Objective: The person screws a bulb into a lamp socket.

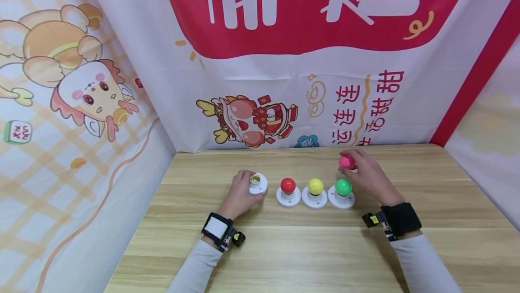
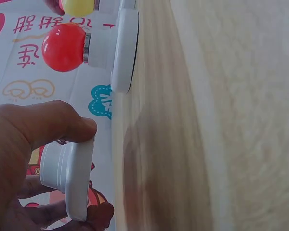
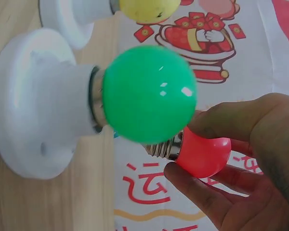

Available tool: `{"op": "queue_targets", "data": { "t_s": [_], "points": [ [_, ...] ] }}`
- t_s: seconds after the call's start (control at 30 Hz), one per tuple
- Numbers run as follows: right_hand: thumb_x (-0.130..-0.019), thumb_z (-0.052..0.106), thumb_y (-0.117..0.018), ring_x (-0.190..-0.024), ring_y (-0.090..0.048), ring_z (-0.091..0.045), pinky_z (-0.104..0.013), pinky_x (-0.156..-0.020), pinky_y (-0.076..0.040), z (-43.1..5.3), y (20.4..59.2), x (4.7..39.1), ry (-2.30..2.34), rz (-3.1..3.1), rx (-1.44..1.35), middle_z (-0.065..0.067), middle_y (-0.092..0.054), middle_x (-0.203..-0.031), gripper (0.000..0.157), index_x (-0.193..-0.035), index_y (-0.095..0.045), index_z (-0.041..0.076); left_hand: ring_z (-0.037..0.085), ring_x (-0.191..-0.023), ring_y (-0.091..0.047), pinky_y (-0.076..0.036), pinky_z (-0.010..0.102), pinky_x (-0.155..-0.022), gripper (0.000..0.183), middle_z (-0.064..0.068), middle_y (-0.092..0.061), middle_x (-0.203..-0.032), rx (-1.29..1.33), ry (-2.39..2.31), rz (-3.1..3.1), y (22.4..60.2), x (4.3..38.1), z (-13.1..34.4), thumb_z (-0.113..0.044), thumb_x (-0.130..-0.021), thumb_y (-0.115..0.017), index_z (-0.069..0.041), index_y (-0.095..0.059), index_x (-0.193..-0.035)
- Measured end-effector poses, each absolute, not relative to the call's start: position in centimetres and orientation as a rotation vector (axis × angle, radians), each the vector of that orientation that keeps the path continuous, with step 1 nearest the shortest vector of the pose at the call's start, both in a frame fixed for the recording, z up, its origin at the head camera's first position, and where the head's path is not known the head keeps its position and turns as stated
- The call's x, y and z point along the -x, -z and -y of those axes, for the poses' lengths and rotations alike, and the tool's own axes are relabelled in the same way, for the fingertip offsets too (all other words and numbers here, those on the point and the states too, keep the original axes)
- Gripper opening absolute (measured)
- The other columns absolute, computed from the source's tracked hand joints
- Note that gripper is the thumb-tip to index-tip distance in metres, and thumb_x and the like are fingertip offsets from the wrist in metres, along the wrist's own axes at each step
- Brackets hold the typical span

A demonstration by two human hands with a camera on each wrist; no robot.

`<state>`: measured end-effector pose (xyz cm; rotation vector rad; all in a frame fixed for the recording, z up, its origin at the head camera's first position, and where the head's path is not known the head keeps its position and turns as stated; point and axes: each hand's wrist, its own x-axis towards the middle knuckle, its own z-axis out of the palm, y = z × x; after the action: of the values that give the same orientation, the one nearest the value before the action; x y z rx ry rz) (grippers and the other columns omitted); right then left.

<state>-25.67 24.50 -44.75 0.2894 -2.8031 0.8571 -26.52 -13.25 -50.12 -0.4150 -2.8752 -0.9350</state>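
My left hand [image 1: 240, 197] grips a white round lamp holder [image 1: 260, 187] by its base rim, thumb on one side and fingers on the other. The holder has no bulb in it, and its brassy inside shows from above. In the left wrist view the base [image 2: 80, 178] is tilted, close over the table. My right hand [image 1: 371, 178] pinches a pink bulb [image 1: 346, 162] by its glass, behind the green bulb [image 1: 343, 187]. The pink bulb's metal screw cap [image 3: 163, 148] sticks out past the fingers in the right wrist view, partly hidden by the green bulb.
Between my hands stand a red bulb [image 1: 288, 185] and a yellow bulb [image 1: 315, 186], each upright in a white holder, in a row with the green one. A printed cloth [image 1: 243, 72] hangs along the back edge of the wooden table [image 1: 292, 252].
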Motion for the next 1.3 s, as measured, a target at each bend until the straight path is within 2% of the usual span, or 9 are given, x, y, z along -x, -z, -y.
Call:
{"op": "queue_targets", "data": {
  "t_s": [0.8,1.3],
  "points": [
    [-0.081,0.016,-0.077,-0.107,-0.053,-0.030,-0.049,-0.088,-0.054,-22.4,43.0,24.4,-0.805,2.689,-0.456,-0.012,-0.053,-0.124,0.053,-0.128,-0.054,0.012,0.019,-0.117,-0.042,-0.046,0.038,-0.101,0.076,0.005,-0.045,-0.131,0.484,0.878,2.895,49.2,24.5,12.8,-0.031,-0.071,-0.082,-0.008,-0.047,-0.133],
    [-0.080,0.013,-0.078,-0.109,-0.054,-0.033,-0.052,-0.089,-0.053,-21.6,42.1,23.8,-0.778,2.666,-0.536,-0.016,-0.053,-0.127,0.056,-0.130,-0.052,0.011,0.019,-0.121,-0.042,-0.041,0.038,-0.105,0.079,0.007,-0.047,-0.136,0.526,0.878,2.881,49.0,23.6,12.9,-0.029,-0.072,-0.081,-0.005,-0.045,-0.138]
  ]
}}
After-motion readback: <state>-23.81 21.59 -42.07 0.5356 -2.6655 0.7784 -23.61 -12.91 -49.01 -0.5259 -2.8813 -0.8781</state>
